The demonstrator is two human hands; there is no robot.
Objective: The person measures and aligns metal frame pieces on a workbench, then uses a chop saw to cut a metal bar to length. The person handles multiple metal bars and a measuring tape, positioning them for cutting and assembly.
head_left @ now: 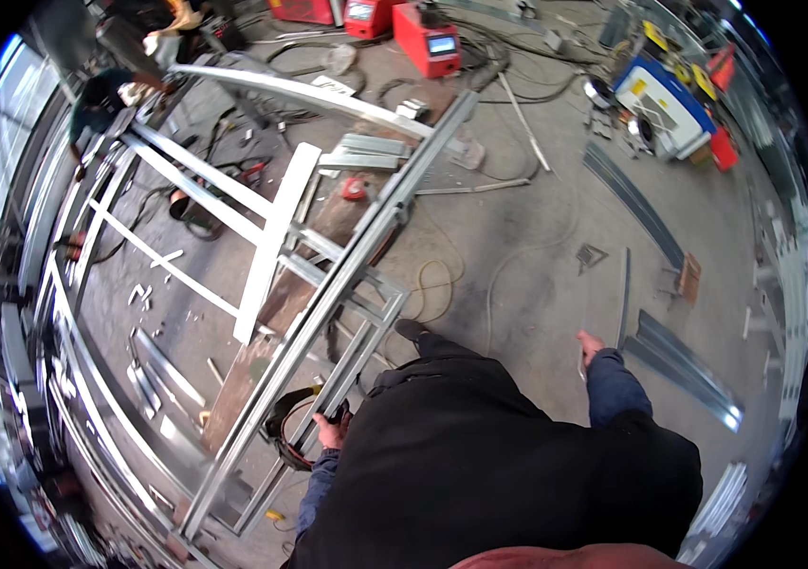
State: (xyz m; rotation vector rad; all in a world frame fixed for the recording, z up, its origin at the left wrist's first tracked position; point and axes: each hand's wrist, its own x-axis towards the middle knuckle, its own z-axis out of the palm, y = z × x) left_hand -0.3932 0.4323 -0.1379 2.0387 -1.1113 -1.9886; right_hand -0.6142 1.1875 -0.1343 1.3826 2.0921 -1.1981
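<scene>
My left hand (331, 432) is closed on the edge of a black, hollow welding helmet (280, 424) with a rounded rim. The helmet hangs beside a long metal frame (352, 356) at my left. Part of its rim lies behind my fingers. Away from my body on the right, my right hand (592, 344) is held out over the floor, small and somewhat blurred. Its fingers look apart, and I make out nothing in them. Nearest to it is a narrow metal strip (624, 294) on the floor.
Long silver profiles (328, 275) cross the brown workbench (276, 303), with a white flat bar (281, 237) on top. Red machines (428, 43) and cables stand ahead. Angled metal channels (679, 365) lie at right. Another person (101, 100) bends at far left.
</scene>
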